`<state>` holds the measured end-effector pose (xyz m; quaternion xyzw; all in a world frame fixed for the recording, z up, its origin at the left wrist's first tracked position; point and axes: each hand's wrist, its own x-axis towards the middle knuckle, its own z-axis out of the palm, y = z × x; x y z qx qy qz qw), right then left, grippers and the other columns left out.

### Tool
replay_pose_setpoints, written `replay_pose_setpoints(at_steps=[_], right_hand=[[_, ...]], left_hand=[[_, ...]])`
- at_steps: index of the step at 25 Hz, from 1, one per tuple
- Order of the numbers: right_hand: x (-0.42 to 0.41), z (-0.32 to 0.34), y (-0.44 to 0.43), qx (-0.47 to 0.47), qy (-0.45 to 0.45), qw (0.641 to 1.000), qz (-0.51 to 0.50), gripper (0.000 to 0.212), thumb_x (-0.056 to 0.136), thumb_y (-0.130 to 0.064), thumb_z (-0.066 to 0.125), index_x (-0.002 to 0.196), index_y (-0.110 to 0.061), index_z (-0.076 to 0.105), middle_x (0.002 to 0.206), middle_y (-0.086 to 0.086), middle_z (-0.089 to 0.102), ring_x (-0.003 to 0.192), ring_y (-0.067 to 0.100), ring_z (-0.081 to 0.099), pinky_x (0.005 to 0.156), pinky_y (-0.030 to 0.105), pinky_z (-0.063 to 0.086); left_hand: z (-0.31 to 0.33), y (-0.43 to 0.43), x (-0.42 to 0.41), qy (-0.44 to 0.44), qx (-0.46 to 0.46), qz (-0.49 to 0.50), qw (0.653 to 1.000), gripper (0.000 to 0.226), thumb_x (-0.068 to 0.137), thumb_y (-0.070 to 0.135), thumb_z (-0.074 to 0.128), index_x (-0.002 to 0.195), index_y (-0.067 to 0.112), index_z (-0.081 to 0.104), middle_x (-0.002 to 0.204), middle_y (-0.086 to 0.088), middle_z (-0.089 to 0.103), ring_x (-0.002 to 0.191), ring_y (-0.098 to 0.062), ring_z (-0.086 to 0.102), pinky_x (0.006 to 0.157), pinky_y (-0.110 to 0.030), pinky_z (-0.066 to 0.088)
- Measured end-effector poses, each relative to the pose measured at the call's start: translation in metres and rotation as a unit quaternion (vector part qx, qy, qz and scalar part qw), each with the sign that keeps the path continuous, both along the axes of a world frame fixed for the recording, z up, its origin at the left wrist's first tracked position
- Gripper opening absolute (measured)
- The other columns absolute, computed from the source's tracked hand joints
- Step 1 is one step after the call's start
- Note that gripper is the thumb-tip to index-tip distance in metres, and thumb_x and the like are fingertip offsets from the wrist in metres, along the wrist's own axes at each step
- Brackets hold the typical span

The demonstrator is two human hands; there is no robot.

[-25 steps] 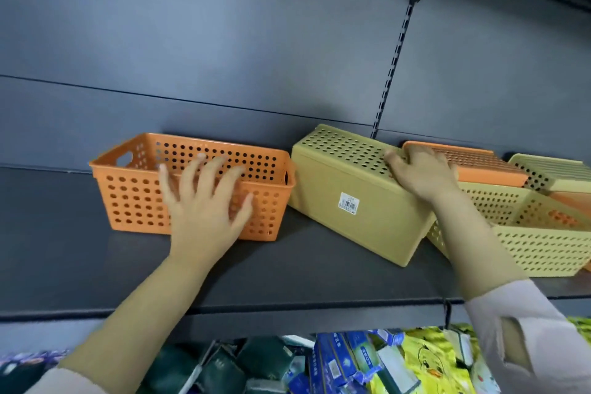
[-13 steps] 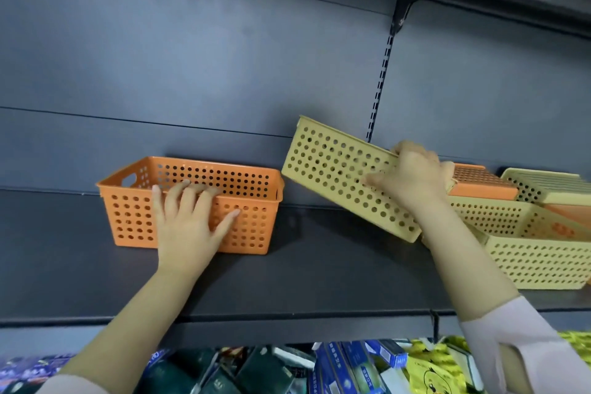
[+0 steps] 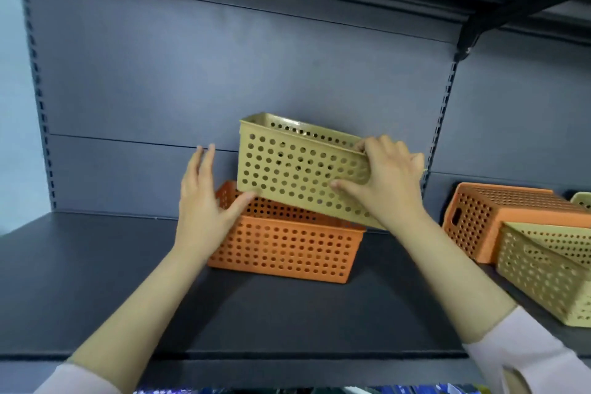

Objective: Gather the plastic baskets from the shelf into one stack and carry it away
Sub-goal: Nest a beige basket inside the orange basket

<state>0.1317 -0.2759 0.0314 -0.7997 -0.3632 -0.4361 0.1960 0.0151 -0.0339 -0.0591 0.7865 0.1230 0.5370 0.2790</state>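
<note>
Baskets are being nested. The left hand (image 3: 204,211) stands open, fingers (image 3: 204,166) spread upward and gripping nothing, thumb touching the lower left corner of the yellow basket (image 3: 294,166) to steady it. Just right of that hand, partly behind it, the orange basket (image 3: 284,249) sits mouth-up on the shelf (image 3: 96,281), its long axis running left to right.

The yellow basket hangs above it, mouth up, tilted so its left end sits higher than its right; its long axis also runs left to right, roughly in line with the orange one. The right hand (image 3: 387,179) has closed on its right end, fingers curled over the rim and thumb pressed on the perforated front wall.

Well right of that hand lie more baskets: a tipped orange one (image 3: 479,217), another yellow one (image 3: 543,269) leaning in front of it, and a sliver of a further yellow one at the frame's edge.

The step in hand looks like dropping yellow into orange. That calls for levelling the basket, squaring its base over the orange mouth and lowering it until it seats. The right-hand baskets remain to be gathered.
</note>
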Motion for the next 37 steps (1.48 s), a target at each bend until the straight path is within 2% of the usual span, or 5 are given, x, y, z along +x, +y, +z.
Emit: replay_pose_setpoints(at_steps=[10,15,26,30,37], right_hand=[[-0.012,-0.036,0.065,0.003,0.008,1.000,0.028,0.044,0.072,-0.056,0.072,0.099,-0.024,0.058,0.097,-0.013,0.049,0.093,0.012,0.039,0.075,0.029,0.013],[-0.007,-0.066,0.061,0.025,0.033,0.998,0.056,0.048,0.074,-0.072,0.055,0.086,-0.026,0.063,0.088,-0.011,0.049,0.087,0.010,0.036,0.075,0.031,0.017],[0.000,-0.111,0.063,0.037,-0.034,0.999,-0.013,0.056,0.079,-0.070,0.054,0.077,-0.014,0.062,0.074,-0.004,0.056,0.071,0.021,0.050,0.070,0.035,0.029],[0.006,-0.110,0.060,0.032,-0.053,0.998,-0.023,0.058,0.078,-0.072,0.053,0.071,-0.014,0.057,0.067,-0.004,0.050,0.066,0.020,0.047,0.066,0.035,0.029],[0.029,-0.112,0.010,0.043,-0.030,0.998,-0.019,0.063,0.076,-0.077,0.049,0.068,-0.015,0.052,0.068,-0.010,0.040,0.067,0.020,0.045,0.069,0.037,0.033]], left_hand=[[-0.023,0.042,-0.001,0.005,-0.041,-0.193,0.980,0.100,0.077,0.069,0.061,0.143,0.061,-0.013,0.166,0.011,-0.002,0.152,-0.008,0.004,0.122,-0.048,0.017],[-0.028,0.043,-0.003,0.004,-0.061,-0.210,0.976,0.082,0.082,0.059,0.062,0.144,0.058,0.009,0.164,0.017,-0.008,0.142,0.018,-0.002,0.107,-0.005,0.012],[-0.040,0.037,0.002,0.037,-0.049,-0.199,0.978,0.044,0.079,0.057,0.061,0.113,0.032,0.048,0.158,0.005,0.028,0.144,-0.004,0.025,0.110,-0.018,0.023],[-0.040,0.033,0.001,0.037,-0.036,-0.187,0.981,0.053,0.078,0.057,0.063,0.122,0.033,0.048,0.159,0.007,0.029,0.138,0.006,0.025,0.097,0.004,0.019],[-0.039,-0.001,0.009,0.102,0.053,-0.141,0.983,0.055,0.084,0.056,0.059,0.124,0.017,0.056,0.157,0.006,0.032,0.138,-0.016,0.042,0.102,-0.042,0.047]])
